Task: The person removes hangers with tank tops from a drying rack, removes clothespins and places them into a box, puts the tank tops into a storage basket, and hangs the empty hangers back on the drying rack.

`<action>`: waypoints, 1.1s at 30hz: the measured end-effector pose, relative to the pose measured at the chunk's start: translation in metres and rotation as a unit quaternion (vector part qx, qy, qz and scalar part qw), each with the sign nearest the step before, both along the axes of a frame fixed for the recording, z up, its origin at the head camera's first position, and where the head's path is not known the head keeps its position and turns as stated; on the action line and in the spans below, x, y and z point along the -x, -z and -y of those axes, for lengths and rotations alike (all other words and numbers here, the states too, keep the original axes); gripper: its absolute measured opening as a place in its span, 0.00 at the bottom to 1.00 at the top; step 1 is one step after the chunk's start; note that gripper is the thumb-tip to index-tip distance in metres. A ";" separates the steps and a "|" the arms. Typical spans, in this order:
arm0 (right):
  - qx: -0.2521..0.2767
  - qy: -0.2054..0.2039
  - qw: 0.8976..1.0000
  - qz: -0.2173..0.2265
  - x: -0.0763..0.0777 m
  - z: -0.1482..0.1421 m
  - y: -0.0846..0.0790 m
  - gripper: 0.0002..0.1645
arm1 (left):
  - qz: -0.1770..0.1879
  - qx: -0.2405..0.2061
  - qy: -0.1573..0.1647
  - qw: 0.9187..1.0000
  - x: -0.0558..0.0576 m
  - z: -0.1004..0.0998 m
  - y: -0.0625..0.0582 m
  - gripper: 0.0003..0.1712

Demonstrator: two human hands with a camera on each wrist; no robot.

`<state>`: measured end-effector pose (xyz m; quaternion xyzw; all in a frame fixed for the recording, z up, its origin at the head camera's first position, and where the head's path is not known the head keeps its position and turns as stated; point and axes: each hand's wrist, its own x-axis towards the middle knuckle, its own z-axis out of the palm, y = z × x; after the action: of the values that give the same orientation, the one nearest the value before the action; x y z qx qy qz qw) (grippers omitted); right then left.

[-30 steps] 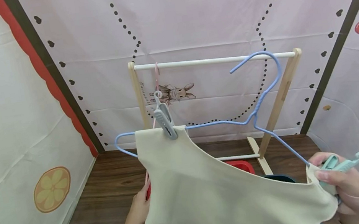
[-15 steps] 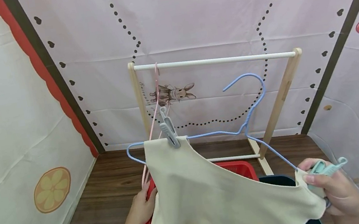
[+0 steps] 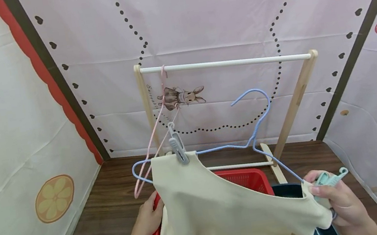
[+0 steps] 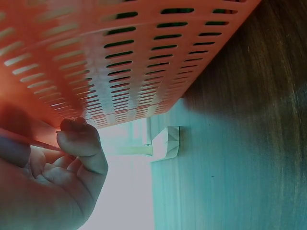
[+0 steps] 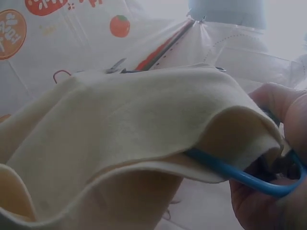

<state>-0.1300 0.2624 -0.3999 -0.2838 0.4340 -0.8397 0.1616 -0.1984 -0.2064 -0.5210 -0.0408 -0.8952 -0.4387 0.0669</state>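
Observation:
A cream sleeveless top (image 3: 232,212) hangs on a blue clothes hanger (image 3: 261,119), slanting down to the right in the head view. A grey clothespin (image 3: 178,148) clips its left shoulder to the hanger. My right hand (image 3: 345,201) pinches the other shoulder and the hanger's end, with a mint clothespin (image 3: 329,179) at the fingers. In the right wrist view the blue hanger's end (image 5: 240,176) comes out from under the cloth. My left hand (image 3: 149,219) grips the rim of a red basket (image 3: 245,178), its fingers curled over the edge in the left wrist view.
A wooden rack with a white rail (image 3: 224,63) stands behind. From its left end hangs a pink hanger (image 3: 152,135), close behind the blue one. A dark blue basket (image 3: 287,190) sits right of the red basket, partly covered by the top. Printed cloth walls enclose the table (image 3: 92,229).
My right hand has moved left and slightly down. The blue hanger's hook has dropped below the rail, moving left. The pink hanger has swung out to the left. My left hand stays at the rim.

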 end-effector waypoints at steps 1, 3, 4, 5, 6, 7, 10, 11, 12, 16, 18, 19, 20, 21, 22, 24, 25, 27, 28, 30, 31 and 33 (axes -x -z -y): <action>0.000 0.000 1.000 -0.003 0.001 0.001 0.002 0.31 | -0.004 0.004 -0.002 1.000 0.000 0.000 0.000 0.19; -0.007 -0.003 1.000 -0.016 0.004 0.002 0.005 0.31 | -0.005 0.007 -0.005 1.000 0.000 0.000 0.001 0.16; -0.014 -0.003 1.000 -0.020 0.005 0.002 0.007 0.31 | -0.002 0.009 -0.005 1.000 0.000 0.001 0.001 0.15; -0.021 -0.003 1.000 -0.022 0.006 0.002 0.008 0.31 | 0.002 0.008 -0.007 1.000 0.001 0.000 0.001 0.14; -0.028 -0.003 0.999 -0.023 0.007 0.002 0.009 0.30 | 0.006 0.008 -0.007 1.000 0.001 0.000 0.001 0.14; -0.037 -0.002 0.999 -0.023 0.008 0.003 0.010 0.30 | 0.009 0.007 -0.008 1.000 0.001 0.000 0.001 0.14; -0.056 -0.001 0.998 -0.021 0.012 0.005 0.013 0.30 | 0.021 0.002 -0.008 1.000 0.002 0.000 0.000 0.15; -0.060 -0.002 0.998 -0.018 0.013 0.006 0.014 0.30 | 0.024 0.004 -0.009 1.000 0.002 0.000 0.000 0.15; -0.063 -0.002 0.998 -0.019 0.015 0.007 0.015 0.30 | 0.027 0.005 -0.010 1.000 0.002 0.000 -0.001 0.15; -0.075 0.000 0.997 -0.015 0.020 0.011 0.019 0.29 | 0.039 0.006 -0.012 0.999 0.003 0.000 -0.001 0.15; -0.082 0.003 0.997 -0.013 0.023 0.013 0.021 0.28 | 0.045 0.004 -0.014 0.999 0.003 0.000 -0.001 0.14; -0.084 0.003 0.996 -0.011 0.024 0.014 0.022 0.28 | 0.048 0.003 -0.015 0.999 0.002 0.000 -0.001 0.13; -0.086 0.002 0.996 -0.008 0.025 0.015 0.023 0.27 | 0.051 0.001 -0.016 0.999 0.002 0.000 -0.001 0.12; -0.089 0.003 0.996 -0.007 0.026 0.016 0.024 0.27 | 0.055 -0.002 -0.016 0.998 0.002 0.000 -0.001 0.11; -0.092 0.003 0.996 -0.006 0.027 0.017 0.024 0.27 | 0.057 -0.003 -0.016 0.998 0.002 0.000 -0.001 0.10; -0.102 0.008 0.995 -0.003 0.030 0.018 0.026 0.26 | 0.062 -0.006 -0.017 0.998 0.002 -0.001 -0.002 0.09; -0.109 0.012 0.994 0.000 0.031 0.019 0.027 0.25 | 0.063 -0.006 -0.018 0.998 0.001 -0.001 -0.002 0.09; -0.130 0.024 0.991 0.006 0.034 0.020 0.028 0.23 | 0.062 -0.001 -0.018 0.998 0.001 -0.001 -0.002 0.09; -0.143 0.032 0.989 0.009 0.036 0.021 0.029 0.22 | 0.059 0.006 -0.019 0.998 0.002 -0.001 -0.002 0.09; -0.167 0.048 0.985 0.014 0.039 0.023 0.031 0.21 | 0.045 0.019 -0.018 0.999 0.002 0.000 -0.001 0.11; -0.178 0.056 0.982 0.012 0.041 0.024 0.032 0.20 | 0.038 0.024 -0.017 0.999 0.002 0.000 -0.001 0.13; -0.192 0.065 0.979 0.012 0.046 0.027 0.035 0.20 | 0.026 0.032 -0.017 0.999 0.002 0.000 0.000 0.15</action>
<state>-0.1760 0.2355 -0.4349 -0.2085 0.6023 -0.7530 0.1634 -0.2007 -0.2063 -0.5207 -0.0166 -0.9106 -0.4100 0.0500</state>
